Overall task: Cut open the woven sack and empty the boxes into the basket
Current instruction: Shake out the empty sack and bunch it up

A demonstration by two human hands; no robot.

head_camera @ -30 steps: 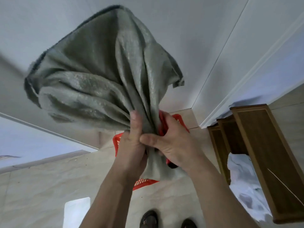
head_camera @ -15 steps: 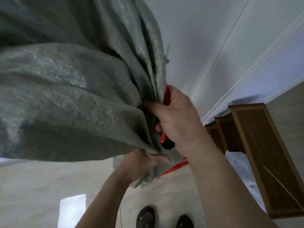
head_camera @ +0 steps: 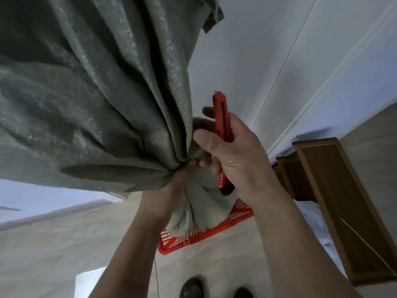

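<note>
Grey-green woven sack [head_camera: 90,93] held above the red basket [head_camera: 206,235], left hand [head_camera: 169,190] clenched round its gathered neck, right hand [head_camera: 234,153] gripped a red utility knife [head_camera: 223,121] (blade not visible) beside that neck

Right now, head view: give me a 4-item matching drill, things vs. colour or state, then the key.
Things:
1. woven sack
2. utility knife
3. basket
4. left hand

States:
A. red, slotted, on the floor
B. grips the bunched sack neck
C. grey-green, held up
D. red, held in the right hand

Pairs: 1-C, 2-D, 3-A, 4-B
</note>
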